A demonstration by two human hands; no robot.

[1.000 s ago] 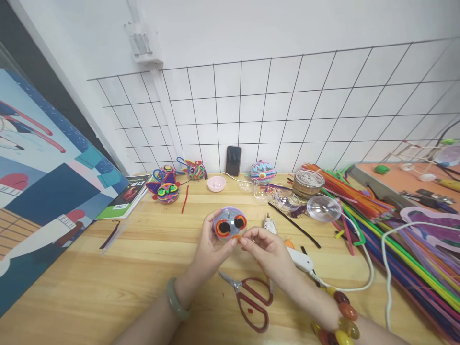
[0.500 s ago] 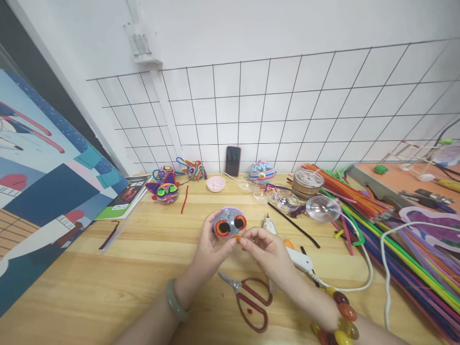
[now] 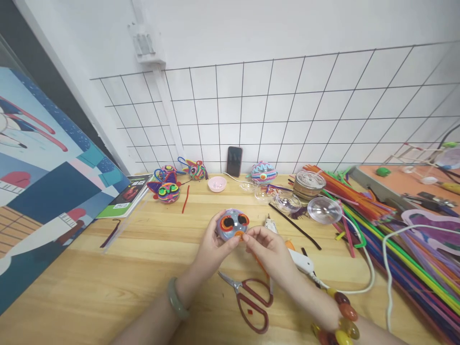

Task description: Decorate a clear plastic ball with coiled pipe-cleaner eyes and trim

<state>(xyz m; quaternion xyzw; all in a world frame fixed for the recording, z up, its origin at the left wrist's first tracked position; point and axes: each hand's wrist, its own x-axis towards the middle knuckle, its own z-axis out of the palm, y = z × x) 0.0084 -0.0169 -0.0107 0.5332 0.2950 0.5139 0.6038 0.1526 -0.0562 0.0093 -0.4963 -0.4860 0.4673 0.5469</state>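
My left hand [image 3: 212, 247] is closed around a clear plastic ball [image 3: 232, 232] with a grey-blue inside and two black eyes ringed in red and orange. At the ball's lower front, an orange pipe cleaner [image 3: 261, 266] is curled against the surface, its tail trailing down under my right hand [image 3: 271, 251]. The right thumb and index finger pinch this pipe cleaner, and the left thumb presses close by. Below the hands lie red-handled scissors [image 3: 236, 285] with slightly parted blades. A white glue gun [image 3: 302, 261] rests beyond the right wrist, partly hidden by the hand.
Finished pipe-cleaner ornaments [image 3: 168, 192] stand at the back left. Near the wall are a pink bowl [image 3: 217, 185], a phone [image 3: 235, 161] and clear half-shells [image 3: 325, 211]. Bundled pipe cleaners [image 3: 391, 254] and a white cord [image 3: 385, 268] occupy the right side.
The ball has turned slightly and shifted a little to the right in my left hand. The orange pipe cleaner's tail now shows beneath my right hand. The camera view has shifted slightly.
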